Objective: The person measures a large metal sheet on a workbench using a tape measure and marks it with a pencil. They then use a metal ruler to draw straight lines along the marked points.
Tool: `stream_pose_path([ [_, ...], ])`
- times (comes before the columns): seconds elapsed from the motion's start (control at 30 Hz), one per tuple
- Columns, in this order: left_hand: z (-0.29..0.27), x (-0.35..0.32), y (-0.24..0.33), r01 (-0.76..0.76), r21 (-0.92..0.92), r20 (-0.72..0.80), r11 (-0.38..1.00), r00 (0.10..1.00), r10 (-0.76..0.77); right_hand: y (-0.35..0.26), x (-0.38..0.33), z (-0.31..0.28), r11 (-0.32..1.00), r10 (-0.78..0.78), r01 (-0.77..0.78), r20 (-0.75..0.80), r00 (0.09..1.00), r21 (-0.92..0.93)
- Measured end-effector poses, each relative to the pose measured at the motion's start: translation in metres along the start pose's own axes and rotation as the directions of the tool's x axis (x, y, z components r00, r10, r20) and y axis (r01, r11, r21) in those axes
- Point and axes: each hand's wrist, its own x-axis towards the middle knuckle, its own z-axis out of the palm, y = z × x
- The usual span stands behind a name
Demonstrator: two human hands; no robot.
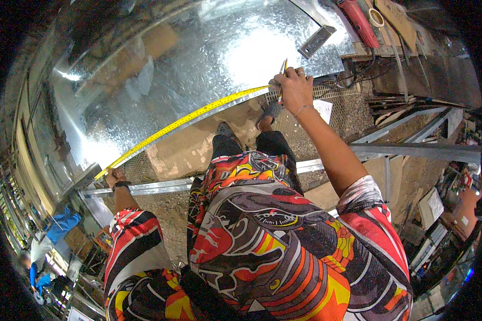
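Observation:
A yellow measuring tape (190, 115) is stretched along the near edge of a shiny metal sheet (198, 59). At the sheet's near left corner, my left hand (115, 176) is closed on one end of the tape. My right hand (295, 88) is closed at the tape's other end, near the sheet's right side. A slim, pointed, pen-like tool (285, 65) sticks up out of its fingers; its exact kind is unclear. Whether the tape's case sits in that hand is hidden. A metal square (317, 41) lies on the sheet beyond my right hand.
A red power tool (359, 24) and a roll of tape (376, 17) lie at the far right. Metal frame bars (412, 151) cross behind and beside my legs. Brown board (182, 144) lies by my feet. Another person (37, 251) is at the far lower left.

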Motion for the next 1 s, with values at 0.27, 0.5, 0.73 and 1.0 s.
stream_pose_path([
  [0.27, 0.012, -0.018, -0.015, -0.149, 0.071, -0.236, 0.986, 0.958, 0.162, -0.005, 0.002, -0.007, 1.000, -0.013, 0.012, 0.049, 0.999, 0.012],
  [0.5, -0.012, -0.005, 0.006, -0.071, 0.063, 0.005, 0.995, 0.997, 0.071, -0.005, 0.008, -0.013, 0.995, 0.004, -0.010, 0.055, 0.998, 0.103],
  [0.73, 0.015, -0.016, -0.009, -0.017, 0.092, -0.164, 0.996, 0.986, 0.032, -0.003, 0.012, -0.005, 0.996, 0.054, -0.058, 0.062, 0.997, 0.073],
  [1.0, 0.030, -0.029, -0.019, -0.093, 0.184, -0.249, 0.979, 0.959, 0.138, 0.000, 0.010, -0.008, 0.997, 0.061, -0.063, 0.048, 0.997, 0.044],
])
